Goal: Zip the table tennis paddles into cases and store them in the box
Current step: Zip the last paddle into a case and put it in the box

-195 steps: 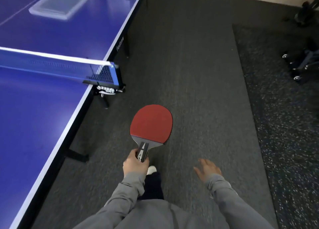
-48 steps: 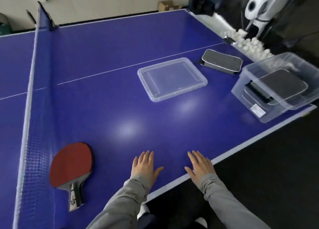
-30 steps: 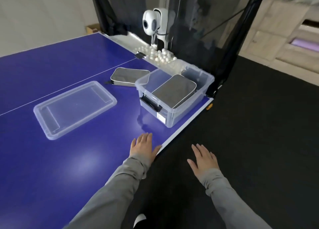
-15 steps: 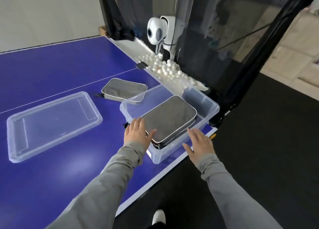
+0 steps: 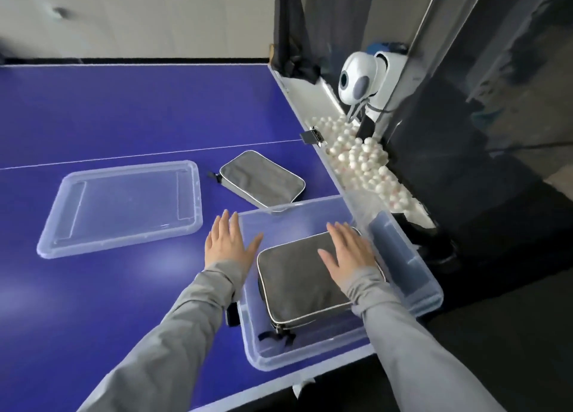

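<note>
The dark grey zipped paddle case with silver piping (image 5: pixel 305 279) lies inside the clear plastic storage box (image 5: pixel 403 250) at the table's corner, with black straps trailing from under its near end. My right hand (image 5: pixel 348 258) is over that case, fingers straight and slightly spread; I cannot tell if the palm presses it. My left hand (image 5: pixel 231 244) hovers at the box's left wall, fingers straight and apart, holding nothing. I judge this the storing step, or a reach for a case. A second grey case (image 5: pixel 262 179) lies on the blue table tennis table (image 5: pixel 124 117) just beyond the box; next I likely need to lift one of them. The clear lid (image 5: pixel 124 207) lies apart, holding nothing. White balls (image 5: pixel 362 160) fill the tray past the table's end.
</note>
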A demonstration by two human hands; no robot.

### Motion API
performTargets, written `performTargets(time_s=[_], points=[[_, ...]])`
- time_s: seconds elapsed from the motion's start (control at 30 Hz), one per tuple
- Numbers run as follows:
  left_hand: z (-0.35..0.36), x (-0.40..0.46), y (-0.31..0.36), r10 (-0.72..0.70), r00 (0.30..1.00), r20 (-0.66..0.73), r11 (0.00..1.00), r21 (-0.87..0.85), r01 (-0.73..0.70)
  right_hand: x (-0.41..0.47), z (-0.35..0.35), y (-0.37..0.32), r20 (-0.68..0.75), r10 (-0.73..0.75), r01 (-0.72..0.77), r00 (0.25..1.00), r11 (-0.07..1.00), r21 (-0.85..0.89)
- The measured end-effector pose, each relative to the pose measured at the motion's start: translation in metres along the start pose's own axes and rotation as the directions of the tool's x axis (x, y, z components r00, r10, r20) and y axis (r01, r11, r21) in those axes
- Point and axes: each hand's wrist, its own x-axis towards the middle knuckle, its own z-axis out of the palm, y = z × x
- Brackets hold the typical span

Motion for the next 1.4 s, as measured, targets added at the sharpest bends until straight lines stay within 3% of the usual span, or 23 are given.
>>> performTargets(time_s=[0.27, 0.4, 0.67, 0.9, 1.17, 1.4], points=[[0.023, 0.023, 0.011, -0.304, 0.952, -0.035, 0.952, -0.057, 0.301, 0.133, -0.004, 0.026, 0.039, -0.214, 0.212, 0.976, 0.976, 0.043], [0.031, 0.023, 0.008, -0.359, 0.932, -0.056, 0.933, -0.062, 0.355, 0.195, 0.0, 0.035, 0.053, -0.256, 0.252, 0.965, 0.964, 0.083], [0.029, 0.022, 0.015, -0.454, 0.889, -0.052, 0.888, -0.111, 0.447, 0.294, 0.047, 0.03, 0.256, -0.181, 0.156, 0.95, 0.981, 0.116], [0.026, 0.028, 0.022, -0.504, 0.861, -0.064, 0.862, -0.105, 0.497, 0.356, 0.092, 0.028, 0.346, -0.073, 0.013, 0.935, 0.985, 0.173], [0.024, 0.028, 0.027, -0.513, 0.856, -0.071, 0.856, -0.119, 0.503, 0.383, 0.132, 0.023, 0.336, 0.018, -0.103, 0.942, 0.966, 0.237], [0.023, 0.028, 0.028, -0.496, 0.865, -0.08, 0.865, -0.135, 0.483, 0.383, 0.136, 0.022, 0.29, 0.014, -0.138, 0.957, 0.9, 0.414]])
